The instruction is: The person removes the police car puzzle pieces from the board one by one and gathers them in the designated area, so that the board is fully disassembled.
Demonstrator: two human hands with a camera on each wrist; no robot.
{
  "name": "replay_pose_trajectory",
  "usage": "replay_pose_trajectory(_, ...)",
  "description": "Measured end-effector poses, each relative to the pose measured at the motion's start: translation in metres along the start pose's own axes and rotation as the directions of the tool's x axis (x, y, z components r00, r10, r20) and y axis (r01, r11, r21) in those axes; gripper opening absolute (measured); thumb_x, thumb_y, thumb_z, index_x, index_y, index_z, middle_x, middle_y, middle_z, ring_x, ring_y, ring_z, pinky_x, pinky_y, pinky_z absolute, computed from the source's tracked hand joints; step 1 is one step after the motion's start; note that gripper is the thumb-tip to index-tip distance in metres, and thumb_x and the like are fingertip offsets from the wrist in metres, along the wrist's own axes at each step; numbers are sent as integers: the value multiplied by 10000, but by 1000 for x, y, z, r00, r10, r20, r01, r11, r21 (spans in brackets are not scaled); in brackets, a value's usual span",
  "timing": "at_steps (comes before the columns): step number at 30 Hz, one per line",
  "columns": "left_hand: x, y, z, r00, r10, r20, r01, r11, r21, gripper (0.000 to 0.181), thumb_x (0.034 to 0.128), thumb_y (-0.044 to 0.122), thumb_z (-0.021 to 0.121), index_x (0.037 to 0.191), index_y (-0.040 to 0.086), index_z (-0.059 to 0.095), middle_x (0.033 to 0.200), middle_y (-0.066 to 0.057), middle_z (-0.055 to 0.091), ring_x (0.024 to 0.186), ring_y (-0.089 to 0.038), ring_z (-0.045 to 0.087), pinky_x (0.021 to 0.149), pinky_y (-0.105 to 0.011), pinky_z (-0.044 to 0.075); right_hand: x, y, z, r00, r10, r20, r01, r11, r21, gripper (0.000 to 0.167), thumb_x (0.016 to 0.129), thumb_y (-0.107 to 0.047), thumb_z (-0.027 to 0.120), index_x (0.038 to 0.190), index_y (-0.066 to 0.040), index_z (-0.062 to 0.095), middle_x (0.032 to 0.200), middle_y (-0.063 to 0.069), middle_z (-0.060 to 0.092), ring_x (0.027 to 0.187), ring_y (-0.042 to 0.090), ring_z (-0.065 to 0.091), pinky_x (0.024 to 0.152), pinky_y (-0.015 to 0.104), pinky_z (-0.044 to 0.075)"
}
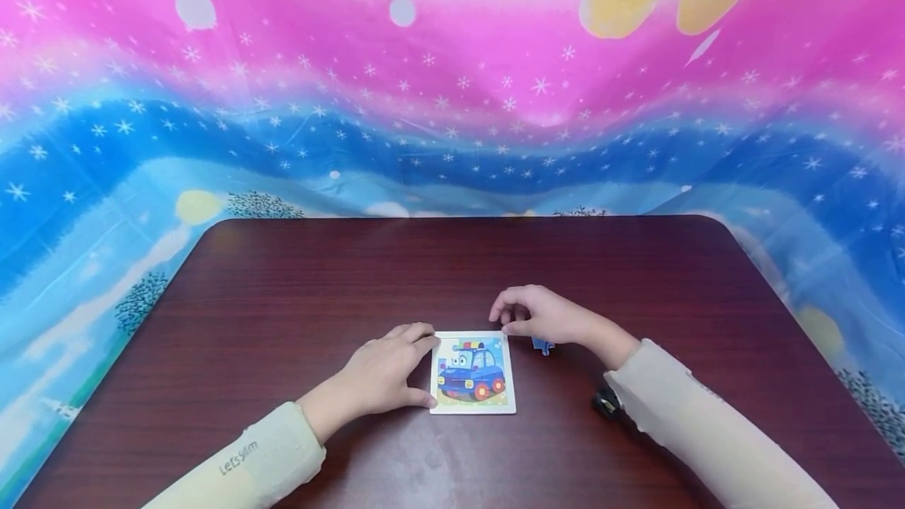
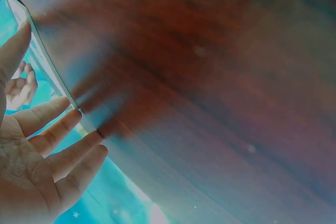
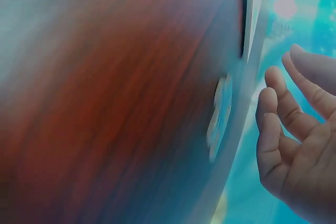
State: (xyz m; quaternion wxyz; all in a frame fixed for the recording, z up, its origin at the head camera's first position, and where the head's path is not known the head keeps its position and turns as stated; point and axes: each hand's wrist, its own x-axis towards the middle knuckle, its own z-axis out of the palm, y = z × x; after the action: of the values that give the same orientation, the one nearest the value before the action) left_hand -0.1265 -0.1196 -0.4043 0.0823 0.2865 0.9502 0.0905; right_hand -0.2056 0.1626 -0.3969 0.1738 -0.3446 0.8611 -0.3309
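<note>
Puzzle board [image 1: 472, 375] lies on the bench [image 1: 283, 281] in the head view, the left hand [image 1: 382, 371] spreading its fingers along the left edge, the right hand [image 1: 547, 316] at its far right corner. Left wrist: fingertips meet the edge. Right wrist: fingers loosely bent, apart from a loose piece [image 3: 222, 116].

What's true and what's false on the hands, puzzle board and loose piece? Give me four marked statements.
1. The left hand touches the left edge of the puzzle board. True.
2. The right hand grips the loose piece. False: the right hand holds nothing; the loose piece lies on the table.
3. The puzzle board pictures a green train. False: a blue car.
4. The loose piece lies right of the puzzle board. True.
</note>
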Motion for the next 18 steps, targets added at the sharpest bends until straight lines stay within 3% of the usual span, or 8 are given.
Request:
replay_pose_trajectory(11, 1, 0, -1, 1000, -1, 8, 1, 1000, -14, 822, 748, 550, 810, 1394, 108, 559, 1453, -51, 510, 1353, -255, 481, 908, -470, 543, 26, -23, 22, 989, -53, 136, 62, 996, -59, 206, 894, -64, 711, 1085, -142, 711, 985, 23, 611, 755, 102, 521, 700, 225, 488)
replay_pose_trajectory(18, 1, 0, -1, 1000, 2, 10, -1, 1000, -13, 830, 749, 555, 807, 1401, 107, 555, 1463, -60, 506, 1360, -264, 479, 913, -473, 543, 29, -30, 29, 978, -24, 210, 50, 991, -121, 287, 878, -74, 741, 1142, -182, 704, 1025, 2, 562, 903, 163, 526, 803, 254, 474)
